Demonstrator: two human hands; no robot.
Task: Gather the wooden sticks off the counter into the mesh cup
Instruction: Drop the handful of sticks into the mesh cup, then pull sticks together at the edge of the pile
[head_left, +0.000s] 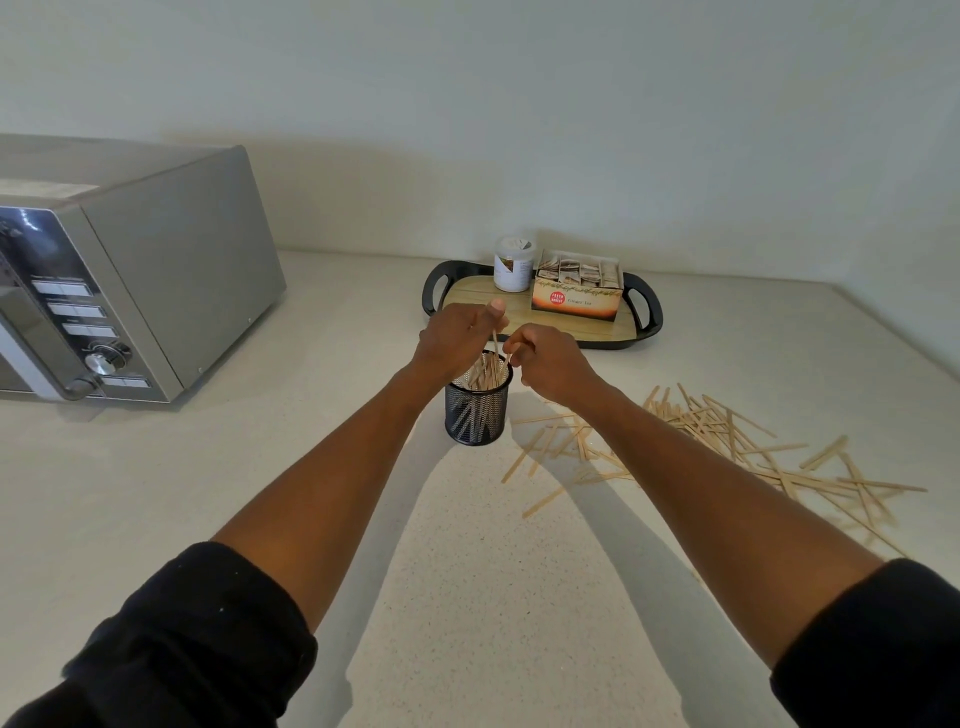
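Right now we have both hands over the mesh cup (478, 410), which stands upright on the pale surface (218, 493) near its middle. Our left hand (457, 335) pinches a single wooden stick (496, 340) between thumb and fingers, the stick's lower end dipping into the mouth of the cup. Our right hand (550, 364) is curled just beside it, fingertips closed on what looks like another thin stick at the cup's rim, though that part is small and hard to make out. A bunch of sticks (485, 375) already leans inside the cup, their tops showing above the rim.

To the right of the cup a loose pile of sticks (727, 447) lies scattered flat on the surface, crossing one another at all angles; part of it is hidden under our right forearm (701, 478). The nearest of them lie close to the cup's base without touching it.

Behind our hands sits a black tray (647, 319) with a wood-look floor and handle holes at each end. On it stand a white jar (513, 262) and, just beside that, an open box of tea bags (576, 301) labelled Ginger Tea. Our hands cover the tray's near left edge.

Well off to the left a grey microwave (171, 260) rests on the surface against the wall (519, 104), its knob and buttons facing us. Black sleeves (208, 639) are pushed up on both arms
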